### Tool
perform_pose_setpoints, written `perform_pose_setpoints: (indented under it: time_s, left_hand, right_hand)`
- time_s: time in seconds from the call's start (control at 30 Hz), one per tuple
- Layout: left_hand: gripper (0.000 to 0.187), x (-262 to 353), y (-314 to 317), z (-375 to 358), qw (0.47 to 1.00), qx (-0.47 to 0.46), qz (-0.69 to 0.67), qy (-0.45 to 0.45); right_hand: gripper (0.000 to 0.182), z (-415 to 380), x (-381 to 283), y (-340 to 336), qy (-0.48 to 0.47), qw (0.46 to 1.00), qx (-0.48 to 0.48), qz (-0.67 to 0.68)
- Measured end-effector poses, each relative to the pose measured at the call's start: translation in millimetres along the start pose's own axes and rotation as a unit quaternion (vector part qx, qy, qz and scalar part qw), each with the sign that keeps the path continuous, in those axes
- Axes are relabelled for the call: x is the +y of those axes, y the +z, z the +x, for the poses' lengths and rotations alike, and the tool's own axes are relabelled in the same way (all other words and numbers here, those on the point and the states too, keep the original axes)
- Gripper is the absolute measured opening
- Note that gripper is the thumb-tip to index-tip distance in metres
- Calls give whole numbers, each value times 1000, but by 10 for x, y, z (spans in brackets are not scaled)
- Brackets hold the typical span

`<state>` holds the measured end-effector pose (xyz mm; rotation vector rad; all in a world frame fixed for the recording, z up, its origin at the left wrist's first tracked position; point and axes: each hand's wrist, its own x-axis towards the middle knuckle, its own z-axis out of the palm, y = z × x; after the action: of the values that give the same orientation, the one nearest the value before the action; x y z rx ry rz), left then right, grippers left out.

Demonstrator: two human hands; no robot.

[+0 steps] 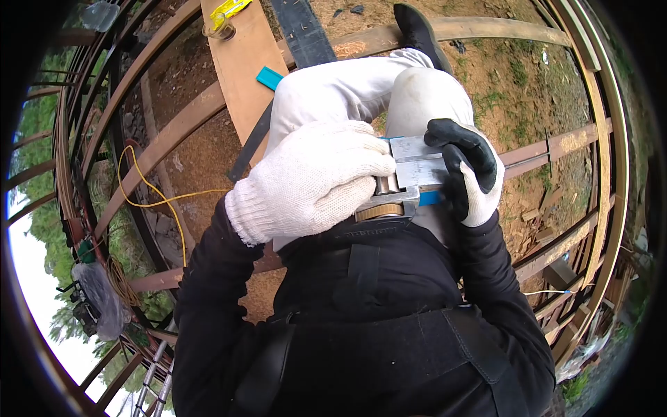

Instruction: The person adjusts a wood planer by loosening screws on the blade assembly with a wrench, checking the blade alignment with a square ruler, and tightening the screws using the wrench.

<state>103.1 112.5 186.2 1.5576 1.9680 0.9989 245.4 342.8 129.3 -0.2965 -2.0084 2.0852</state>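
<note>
A metal power tool with a flat silver base [420,167], blue edges and a brown toothed wheel rests in my lap, over the white trousers. My left hand [319,177], in a white knit glove, lies over the tool's left end with its fingers bent together on the metal parts; what the fingertips grip is hidden. My right hand [476,170], in a white glove with black-coated fingers, is wrapped round the right end of the tool, its fingers curled on the base.
A wide plank [243,76] at the upper left bears a glass cup [221,29] and a yellow packet [233,7]. A teal piece [269,78] lies by my knee. Wooden and metal beams cross the dirt ground. A yellow cord [167,200] runs at left.
</note>
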Motion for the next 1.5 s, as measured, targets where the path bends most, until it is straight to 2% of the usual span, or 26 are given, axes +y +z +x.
perform_pose_setpoints:
  time_s: [0.13,0.23,0.3,0.4,0.53,0.73,0.8,0.87,0.93,1.0,1.07,1.13,1.23,1.3,1.33,1.4,1.47,1.5]
  left_hand:
    - [30,-4,2,-17,999,22,20,15]
    - [31,39,53,22,999,42,-6,-28]
    - [33,61,63,57,997,52,51,27]
    - [35,-38,125,-6,997,21,47,55]
    - [36,16,36,-33,997,1,76,28]
    - [38,-27,37,-38,998,30,26,39]
    - [38,17,26,-33,1000,15,-5,-8]
    - [38,27,54,-6,1000,18,16,7]
    - [37,15,73,-5,999,21,37,21]
    - [37,-26,94,-36,998,26,46,39]
    - [36,-39,84,-59,999,23,39,27]
    - [35,-59,89,-85,999,20,31,16]
    - [33,-56,129,-113,999,40,6,23]
    - [32,48,166,-151,977,131,-119,-120]
    - [32,31,172,-172,976,136,-119,-122]
    - [30,-11,192,-211,977,182,-32,-110]
    - [28,-7,219,-198,976,175,-54,-118]
    - [27,-41,258,-208,978,184,-34,-88]
  right_hand:
    - [37,-2,-18,9,5,1000,23,-2]
    - [40,-3,29,-73,7,1000,-11,24]
    - [40,-1,33,-67,5,1000,-11,21]
    - [40,1,59,-80,-8,1000,-20,14]
    - [41,-20,37,-67,6,1000,-17,9]
    - [41,-11,35,-69,-5,1000,-23,17]
    - [42,-20,28,-55,0,1000,-16,20]
    - [42,-19,21,-56,6,1000,-6,22]
    - [44,-10,0,-98,-88,988,-26,-126]
    - [45,18,-114,-132,-213,931,-58,-289]
    - [47,-31,-226,-99,-260,910,-88,-312]
    - [45,-85,-498,-33,-238,879,-170,-377]
    - [44,-194,-493,41,-231,868,-167,-406]
    - [39,-263,-538,154,-183,867,-186,-425]
    - [37,-271,-536,168,-179,867,-187,-425]
    - [37,-306,-526,160,-184,864,-195,-425]
    - [37,-314,-512,154,-188,862,-201,-426]
    - [36,-314,-506,154,-195,862,-197,-426]
